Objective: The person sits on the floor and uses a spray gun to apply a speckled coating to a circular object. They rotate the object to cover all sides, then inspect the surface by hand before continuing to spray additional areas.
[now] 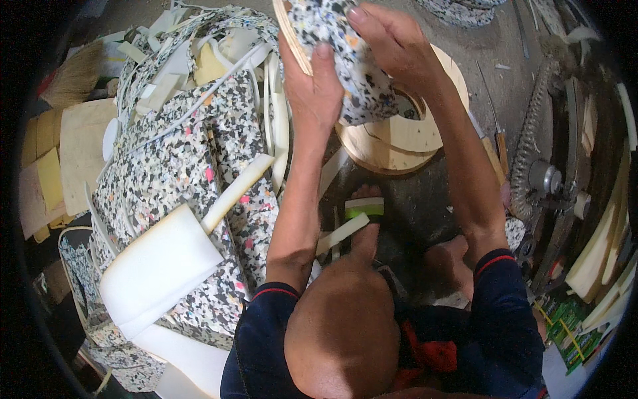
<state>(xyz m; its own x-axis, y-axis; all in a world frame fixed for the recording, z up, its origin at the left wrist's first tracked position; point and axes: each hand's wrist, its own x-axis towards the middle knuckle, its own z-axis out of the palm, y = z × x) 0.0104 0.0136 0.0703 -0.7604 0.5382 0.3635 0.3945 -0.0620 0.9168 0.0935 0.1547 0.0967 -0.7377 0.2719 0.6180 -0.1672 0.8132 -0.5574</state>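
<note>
Near the top of the head view, my left hand grips a speckled foam piece from its left, thumb on its face, beside a thin curved plywood edge. My right hand holds the same piece at its upper right, thumb pressed on the surface. The piece is raised and tilted, its top cut off by the frame. Behind and below it lie round plywood pieces with a central opening, partly hidden by the foam and my right forearm.
Speckled foam sheets with white foam offcuts pile at the left, beside a broom. Knife-like tools, a metal spring and pale strips lie at the right. More speckled foam is at the top.
</note>
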